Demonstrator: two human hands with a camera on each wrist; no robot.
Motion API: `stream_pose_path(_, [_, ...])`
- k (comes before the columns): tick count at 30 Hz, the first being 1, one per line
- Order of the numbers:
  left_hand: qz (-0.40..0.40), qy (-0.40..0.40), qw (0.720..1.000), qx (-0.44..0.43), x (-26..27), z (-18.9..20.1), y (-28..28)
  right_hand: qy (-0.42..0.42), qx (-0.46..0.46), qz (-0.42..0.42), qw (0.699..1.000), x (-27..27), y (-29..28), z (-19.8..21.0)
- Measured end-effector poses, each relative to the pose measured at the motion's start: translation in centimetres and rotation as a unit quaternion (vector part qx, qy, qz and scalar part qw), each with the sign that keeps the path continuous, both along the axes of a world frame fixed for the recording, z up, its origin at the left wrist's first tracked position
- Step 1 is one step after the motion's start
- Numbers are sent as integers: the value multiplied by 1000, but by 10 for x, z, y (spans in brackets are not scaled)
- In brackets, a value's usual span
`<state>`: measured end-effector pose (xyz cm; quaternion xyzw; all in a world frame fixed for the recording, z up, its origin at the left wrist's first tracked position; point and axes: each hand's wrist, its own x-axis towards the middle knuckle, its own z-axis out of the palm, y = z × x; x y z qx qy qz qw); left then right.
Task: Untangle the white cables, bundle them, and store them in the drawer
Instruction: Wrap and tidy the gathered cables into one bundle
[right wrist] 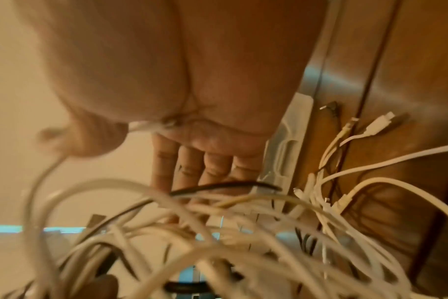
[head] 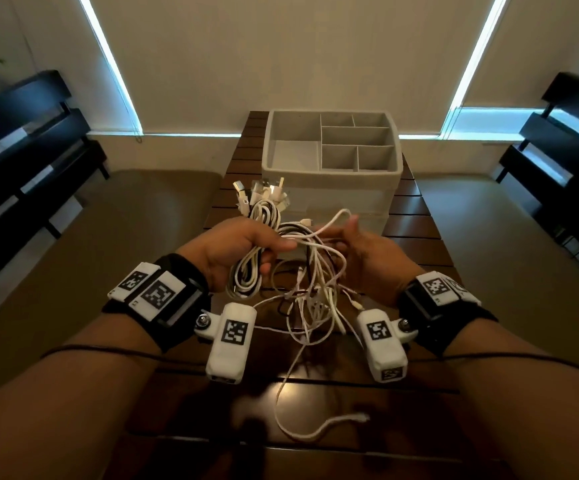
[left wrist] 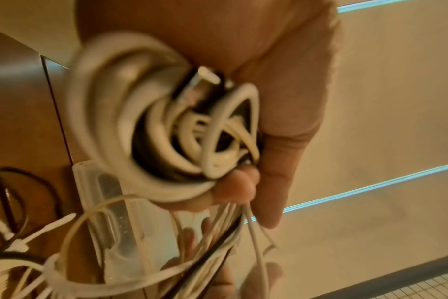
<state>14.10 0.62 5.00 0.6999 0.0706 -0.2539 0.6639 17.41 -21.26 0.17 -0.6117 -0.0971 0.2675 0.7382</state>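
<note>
Blocking table (head: pixel 416 233): loose cable tangle (head: pixel 315 299); organizer box (head: pixel 333 188) behind.

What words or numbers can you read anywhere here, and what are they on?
None: no words, numbers or brand names show in any view.
The wrist bands and the wrist cameras carry only black-and-white square code patterns, not letters.
The gray organizer box and the white cables are unmarked.

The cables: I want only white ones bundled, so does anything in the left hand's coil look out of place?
Yes. Dark strands run through the white coil that the left hand grips, and a black cable crosses the loose tangle below. The right hand pinches one white strand.
</note>
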Motion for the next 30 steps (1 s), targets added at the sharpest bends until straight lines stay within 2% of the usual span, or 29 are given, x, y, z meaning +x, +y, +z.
stream_pose_path(2, [-13,-3,1000,2,1,2,-1,107,35,-2,994,2,-1,-1])
stream_pose_path(7, [-24,-17,1000,4,2,8,-7,214,72,60,972,8,-2,-10])
stream_pose_path(12, [-52,-10,998,-21,2,9,-9,242,145,96,955,1,2,-7])
stream_pose_path(16, [-65,-5,997,-44,1,8,-9,223,136,135,956,-4,4,-8])
stream_pose_path(20, [-64,-19,998,-24,-1,7,-2,195,73,68,976,5,3,-13])
stream_pose_path(23, [-61,-14,997,-49,-2,10,3,178,44,-26,983,13,2,-22])
stream_pose_path(24, [-54,-17,997,-53,-2,12,5,171,30,-80,982,16,1,-27])
stream_pose_path(25, [-47,-18,997,-54,-1,14,8,144,3,-137,980,17,-1,-33])
stream_pose_path(26, [-41,-19,998,-49,0,17,11,85,-68,-171,979,16,-3,-37])
stream_pose_path(27, [-36,-24,998,-40,0,19,14,3,-179,-182,967,15,-4,-40])
stream_pose_path(28, [-29,-32,999,-30,1,21,16,-78,-299,-169,936,14,-5,-41])
stream_pose_path(29, [-24,-38,999,-24,1,23,18,-135,-377,-155,903,12,-7,-43])
stream_pose_path(30, [-19,-42,999,-22,1,25,20,-157,-417,-152,882,10,-11,-43])
